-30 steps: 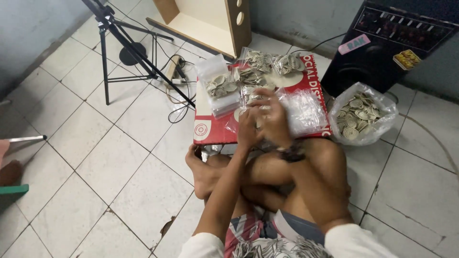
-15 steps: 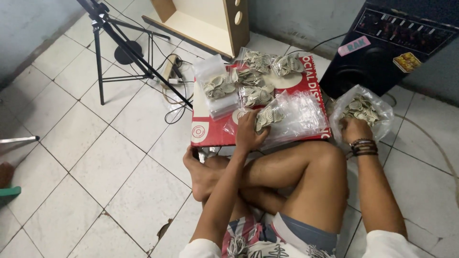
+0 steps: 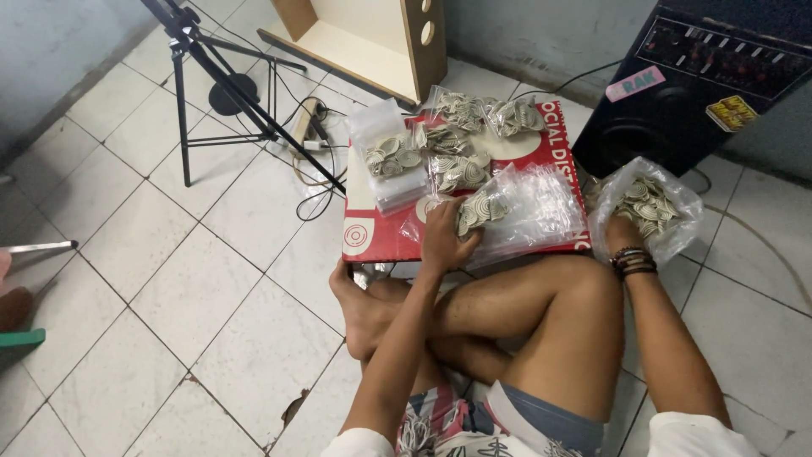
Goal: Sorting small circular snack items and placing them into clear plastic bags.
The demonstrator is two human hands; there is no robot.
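Packets of pale spiral pieces in clear plastic point(image 3: 404, 156) lie across the flat red-and-white cardboard sheet point(image 3: 372, 237) on the tiled floor before your crossed legs. Your left hand point(image 3: 447, 239) is clamped on one filled clear packet point(image 3: 484, 208) at the sheet's near edge. Your right hand point(image 3: 624, 233) reaches into the large clear plastic bag of loose spirals point(image 3: 647, 206) beside the black speaker cabinet point(image 3: 702, 93), which carries a pink label and a yellow one; its grip is hidden.
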